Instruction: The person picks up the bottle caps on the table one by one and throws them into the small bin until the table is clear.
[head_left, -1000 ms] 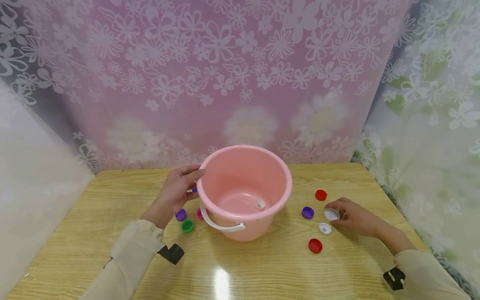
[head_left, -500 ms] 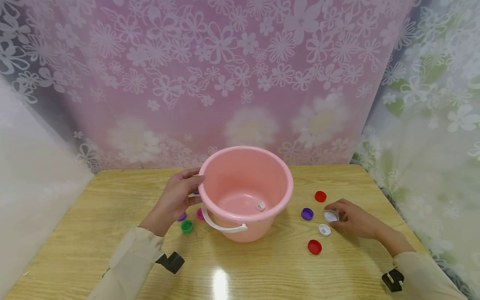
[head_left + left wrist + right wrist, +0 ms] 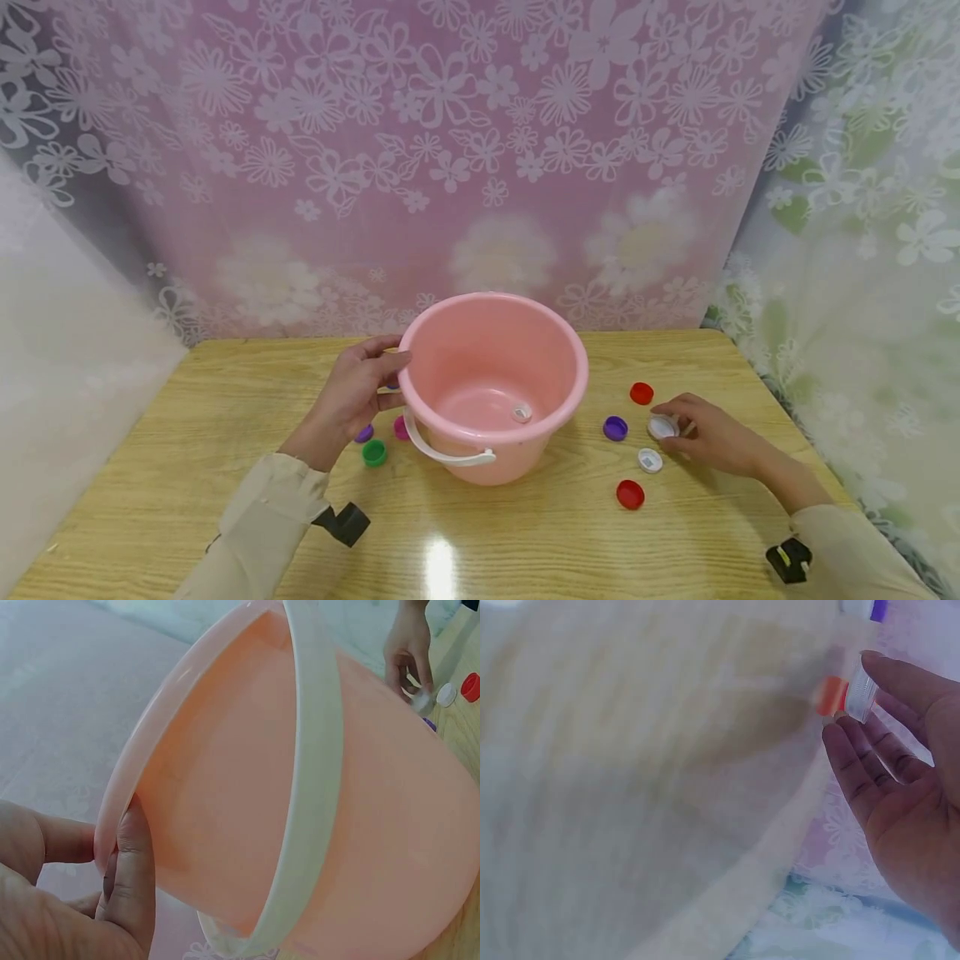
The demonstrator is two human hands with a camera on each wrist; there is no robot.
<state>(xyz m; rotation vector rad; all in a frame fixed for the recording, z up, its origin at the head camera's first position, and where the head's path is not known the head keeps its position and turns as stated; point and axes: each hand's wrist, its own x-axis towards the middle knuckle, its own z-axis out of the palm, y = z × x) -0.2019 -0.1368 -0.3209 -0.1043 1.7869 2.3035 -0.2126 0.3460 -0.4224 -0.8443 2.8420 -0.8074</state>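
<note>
Bkt (image 3: 487, 358) on tbl (image 3: 540, 542), flwr cloth (image 3: 465, 150) bhd

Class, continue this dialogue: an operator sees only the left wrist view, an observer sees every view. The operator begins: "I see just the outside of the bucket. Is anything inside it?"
Observer: Yes, a white cap lies on the floor of the bucket.
Operator: I see one red cap past it. Is there another?
Observer: Yes, the head view shows a second red cap on the table.
Operator: Something at the right hand looks blurred to me. What is it?
Observer: A whitish cap, held between thumb and fingers.
</note>
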